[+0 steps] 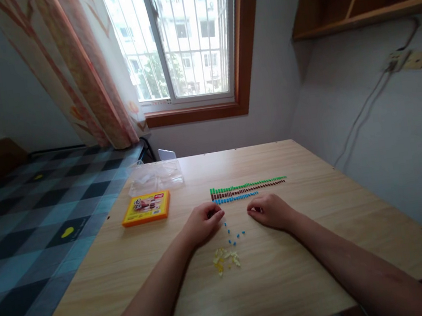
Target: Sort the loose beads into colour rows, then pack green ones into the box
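Three rows of tiny beads lie on the wooden table [306, 249]: a green row [248, 184], a brown row [247, 190] and a shorter blue row [237, 197]. My left hand [201, 223] rests on the table with fingers curled, its fingertips at the left end of the blue row. My right hand [270, 211] rests curled just right of that row's end. I cannot tell whether either hand pinches a bead. Several loose blue beads [234, 233] lie between the hands. A small pile of yellow beads [224, 259] lies nearer me.
An orange flat box [146, 208] lies on the table's left part, with a clear plastic container [155, 178] behind it. A bed with a checked cover [28, 225] stands at the left. A window, a curtain and a wall shelf are behind.
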The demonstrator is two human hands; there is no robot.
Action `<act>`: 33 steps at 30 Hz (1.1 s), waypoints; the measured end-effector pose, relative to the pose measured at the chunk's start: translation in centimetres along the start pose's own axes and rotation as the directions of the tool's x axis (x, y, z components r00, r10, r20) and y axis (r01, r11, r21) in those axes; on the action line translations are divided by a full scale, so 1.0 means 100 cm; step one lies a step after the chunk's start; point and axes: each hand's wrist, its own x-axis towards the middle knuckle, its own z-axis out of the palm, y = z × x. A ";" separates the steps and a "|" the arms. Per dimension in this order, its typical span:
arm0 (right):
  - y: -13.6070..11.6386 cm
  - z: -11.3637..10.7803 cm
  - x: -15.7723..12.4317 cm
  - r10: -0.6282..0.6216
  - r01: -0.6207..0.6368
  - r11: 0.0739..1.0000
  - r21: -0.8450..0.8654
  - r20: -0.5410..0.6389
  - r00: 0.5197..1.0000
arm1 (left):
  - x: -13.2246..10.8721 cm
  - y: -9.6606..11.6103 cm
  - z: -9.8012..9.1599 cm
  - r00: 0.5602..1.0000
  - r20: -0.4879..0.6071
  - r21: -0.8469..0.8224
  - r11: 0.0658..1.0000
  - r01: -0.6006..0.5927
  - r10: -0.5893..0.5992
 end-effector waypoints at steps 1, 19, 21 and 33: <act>0.007 -0.006 -0.002 0.027 -0.027 1.000 -0.010 0.015 1.000 | -0.001 0.001 -0.001 1.000 0.009 0.001 1.000 0.003 -0.003; 0.061 -0.008 0.002 0.264 -0.279 0.954 -0.107 -0.129 0.956 | -0.011 0.008 -0.004 0.994 0.074 0.116 0.989 -0.093 0.084; 0.060 -0.008 0.001 0.272 -0.287 0.952 -0.108 -0.132 0.953 | -0.011 0.008 -0.004 0.994 0.075 0.119 0.989 -0.088 0.079; 0.058 -0.008 0.000 0.276 -0.295 0.949 -0.109 -0.161 0.948 | -0.011 0.008 -0.004 0.993 0.062 0.101 0.989 -0.104 0.098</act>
